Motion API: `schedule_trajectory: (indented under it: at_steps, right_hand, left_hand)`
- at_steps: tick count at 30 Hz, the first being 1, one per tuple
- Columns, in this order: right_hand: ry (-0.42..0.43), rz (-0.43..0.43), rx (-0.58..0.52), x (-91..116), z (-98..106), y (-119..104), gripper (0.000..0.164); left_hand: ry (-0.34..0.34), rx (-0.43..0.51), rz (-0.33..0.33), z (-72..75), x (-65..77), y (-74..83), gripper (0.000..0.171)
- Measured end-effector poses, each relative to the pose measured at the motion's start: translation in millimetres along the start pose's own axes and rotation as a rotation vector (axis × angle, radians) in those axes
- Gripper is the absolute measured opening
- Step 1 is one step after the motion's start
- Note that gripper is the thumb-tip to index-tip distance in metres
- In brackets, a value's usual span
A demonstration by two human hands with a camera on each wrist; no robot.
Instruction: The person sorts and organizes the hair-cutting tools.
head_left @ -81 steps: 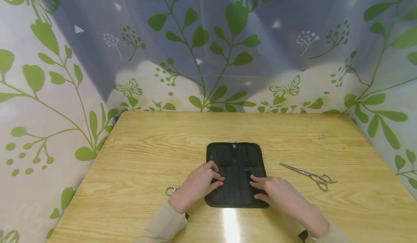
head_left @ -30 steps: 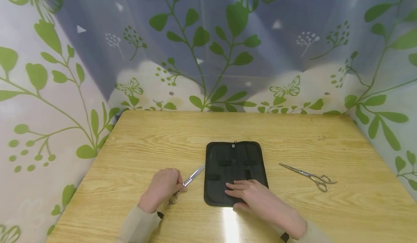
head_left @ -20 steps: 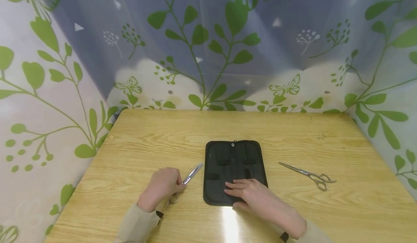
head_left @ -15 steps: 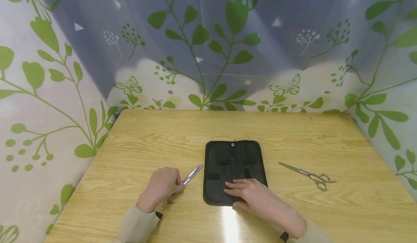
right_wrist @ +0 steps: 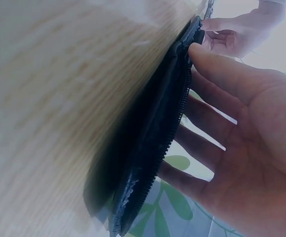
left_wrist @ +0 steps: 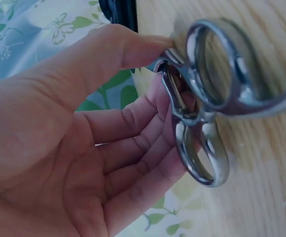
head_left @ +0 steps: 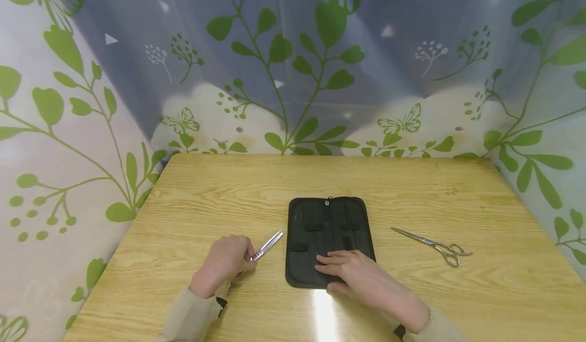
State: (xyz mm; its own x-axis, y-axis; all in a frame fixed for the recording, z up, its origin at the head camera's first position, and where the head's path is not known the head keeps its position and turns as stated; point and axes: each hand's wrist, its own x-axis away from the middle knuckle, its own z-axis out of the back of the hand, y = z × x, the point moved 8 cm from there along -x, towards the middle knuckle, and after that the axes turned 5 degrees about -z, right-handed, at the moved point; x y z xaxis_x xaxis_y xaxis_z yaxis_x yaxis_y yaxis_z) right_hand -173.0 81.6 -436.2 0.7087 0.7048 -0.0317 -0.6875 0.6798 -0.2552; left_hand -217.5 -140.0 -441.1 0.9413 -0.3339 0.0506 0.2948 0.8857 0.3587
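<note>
My left hand (head_left: pixel 225 261) pinches a pair of silver scissors (head_left: pixel 268 246) near the pivot, between thumb and fingers. Their blades point up and right toward the black zip case (head_left: pixel 339 212). In the left wrist view the two finger rings (left_wrist: pixel 221 153) stick out past my fingertips, just over the wood. The case lies opened flat, its inside with elastic loops and pockets facing up. My right hand (head_left: pixel 359 277) rests on its lower right part with fingers spread and fairly straight, hiding that corner. The right wrist view shows the zip edge (right_wrist: pixel 153 143) under those fingers.
A second pair of silver scissors (head_left: pixel 432 243) lies on the wooden table (head_left: pixel 220 189) to the right of the case. Behind and at both sides hangs a leaf-patterned curtain (head_left: pixel 311 67).
My left hand has left the case and taken hold of the scissors at its left, drawing them slightly away. My right hand has slid left across the case and then stayed still.
</note>
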Motion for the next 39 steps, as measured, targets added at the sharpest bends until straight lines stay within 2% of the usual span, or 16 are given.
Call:
schedule_trajectory:
  at_steps: [9,14,17,21,23,26,29,34,39]
  right_hand:
    - [-0.001,0.003,-0.009,0.2,-1.0,0.8,0.042]
    - [-0.005,-0.001,-0.010,0.1,-1.3,2.3,0.042]
    - [-0.006,-0.003,-0.015,0.2,-1.4,2.7,0.042]
    - [-0.002,-0.001,-0.016,0.4,-2.0,3.3,0.042]
    - [0.002,0.001,-0.016,0.5,-2.0,3.5,0.042]
    - [0.010,0.004,-0.020,0.5,-1.8,3.3,0.042]
    - [0.010,0.005,-0.026,0.6,-1.5,2.8,0.042]
    - [0.010,0.006,-0.029,0.9,-0.5,2.1,0.042]
    - [0.010,0.007,-0.022,0.2,-0.6,2.1,0.041]
  left_hand:
    - [-0.027,0.065,-0.051,-1.8,4.5,2.6,0.014]
    - [0.003,0.137,-0.012,-0.7,5.0,-2.3,0.013]
    - [0.061,0.165,0.005,2.4,3.6,-3.5,0.012]
    - [0.189,0.228,0.020,12.6,1.3,-0.8,0.015]
    - [0.243,0.284,0.033,18.4,1.0,2.3,0.017]
    - [0.276,0.389,0.025,24.5,1.5,11.7,0.019]
    - [0.243,0.533,-0.001,22.9,2.8,21.8,0.021]
    - [0.101,0.789,-0.040,4.9,7.4,37.0,0.028]
    - [-0.001,0.857,-0.051,-14.6,15.6,45.9,0.033]
